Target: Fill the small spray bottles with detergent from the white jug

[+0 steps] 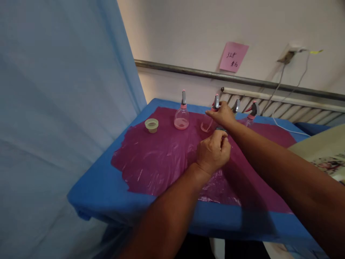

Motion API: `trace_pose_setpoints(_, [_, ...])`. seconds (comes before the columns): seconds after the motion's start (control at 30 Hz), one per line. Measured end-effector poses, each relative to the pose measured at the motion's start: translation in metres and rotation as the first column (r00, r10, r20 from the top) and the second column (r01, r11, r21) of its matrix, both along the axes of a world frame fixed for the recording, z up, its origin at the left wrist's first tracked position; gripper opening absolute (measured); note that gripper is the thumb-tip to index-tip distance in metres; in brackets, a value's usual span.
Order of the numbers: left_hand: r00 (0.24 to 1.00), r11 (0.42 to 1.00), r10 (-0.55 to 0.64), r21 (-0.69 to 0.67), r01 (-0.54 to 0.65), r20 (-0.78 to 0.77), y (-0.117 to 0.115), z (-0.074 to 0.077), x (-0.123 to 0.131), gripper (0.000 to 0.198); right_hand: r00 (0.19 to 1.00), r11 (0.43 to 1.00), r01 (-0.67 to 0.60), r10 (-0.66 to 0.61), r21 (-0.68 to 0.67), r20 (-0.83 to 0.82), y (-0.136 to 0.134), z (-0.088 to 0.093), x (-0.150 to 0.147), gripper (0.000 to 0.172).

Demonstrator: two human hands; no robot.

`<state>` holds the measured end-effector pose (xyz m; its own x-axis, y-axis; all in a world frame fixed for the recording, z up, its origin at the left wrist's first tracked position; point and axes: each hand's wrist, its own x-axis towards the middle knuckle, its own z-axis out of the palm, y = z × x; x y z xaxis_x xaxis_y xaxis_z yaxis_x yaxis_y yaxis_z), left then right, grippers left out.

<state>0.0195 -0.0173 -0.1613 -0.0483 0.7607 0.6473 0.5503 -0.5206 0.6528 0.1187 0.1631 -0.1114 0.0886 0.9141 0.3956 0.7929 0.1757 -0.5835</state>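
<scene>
My right hand (223, 114) is closed around the neck of a clear spray bottle (206, 126) with a grey and pink trigger head. The bottle looks slightly tilted and has a little pinkish liquid at its base. Just in front of it, my left hand (214, 150) is curled with its fingers pinched. A small dark greyish bit shows at those fingertips, too hidden to name. Left of my hands stands another spray bottle (181, 119), upright with pink-looking liquid low inside. Behind my right wrist are two more, a grey-headed spray bottle (236, 106) and a pink-collared spray bottle (252, 114), both partly covered.
A translucent greenish cup (151, 125) sits on the purple plastic sheet (151, 158), which covers part of the blue table (99, 183). A blue curtain (61, 90) hangs at left. Behind are a metal rail (175, 68), a radiator (296, 108) and a white cable (289, 130).
</scene>
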Motion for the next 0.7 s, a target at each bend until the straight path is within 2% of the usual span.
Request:
trace_pose_setpoints(0.07, [0.998,1.0,-0.001,0.006,0.001,0.056,0.0,0.002,0.0,0.014,0.999,0.989,-0.028,0.03,0.144,-0.013,-0.01,0.003,0.005,0.079])
trace_pose_setpoints(0.1, [0.996,1.0,-0.004,0.011,0.002,0.094,-0.001,0.003,0.0,0.014,0.997,0.969,-0.067,0.074,0.236,-0.02,-0.015,0.005,0.006,0.077])
trace_pose_setpoints(0.17, [0.984,0.999,-0.005,0.035,-0.001,0.18,-0.001,0.007,-0.001,0.011,0.978,0.909,-0.188,0.208,0.371,-0.012,-0.024,0.01,0.004,0.061])
trace_pose_setpoints(0.2, [0.975,0.998,-0.008,0.055,-0.005,0.221,-0.002,0.01,-0.001,0.01,0.959,0.883,-0.259,0.282,0.392,0.001,-0.027,0.013,0.0,0.053])
trace_pose_setpoints(0.27, [0.959,0.994,-0.021,0.111,-0.011,0.282,-0.004,0.014,-0.004,0.013,0.913,0.858,-0.388,0.408,0.335,0.014,-0.027,0.014,-0.014,0.044])
trace_pose_setpoints(0.37, [0.951,0.983,-0.045,0.183,-0.013,0.307,-0.008,0.021,-0.009,0.019,0.856,0.852,-0.502,0.514,0.149,-0.053,-0.017,0.008,-0.044,0.054])
trace_pose_setpoints(0.43, [0.954,0.98,-0.052,0.198,-0.008,0.296,-0.012,0.025,-0.012,0.022,0.836,0.847,-0.529,0.53,0.046,-0.145,-0.005,-0.002,-0.067,0.068])
trace_pose_setpoints(0.53, [0.955,0.973,-0.079,0.23,0.012,0.285,-0.019,0.031,-0.014,0.025,0.825,0.861,-0.508,0.492,0.016,-0.277,0.014,-0.015,-0.098,0.08])
trace_pose_setpoints(0.6, [0.953,0.963,-0.103,0.269,0.024,0.286,-0.022,0.034,-0.015,0.025,0.812,0.874,-0.484,0.471,0.053,-0.345,0.024,-0.02,-0.114,0.072])
trace_pose_setpoints(0.7, [0.958,0.956,-0.104,0.292,0.022,0.268,-0.024,0.036,-0.015,0.025,0.8,0.877,-0.466,0.474,0.116,-0.367,0.029,-0.024,-0.127,0.043])
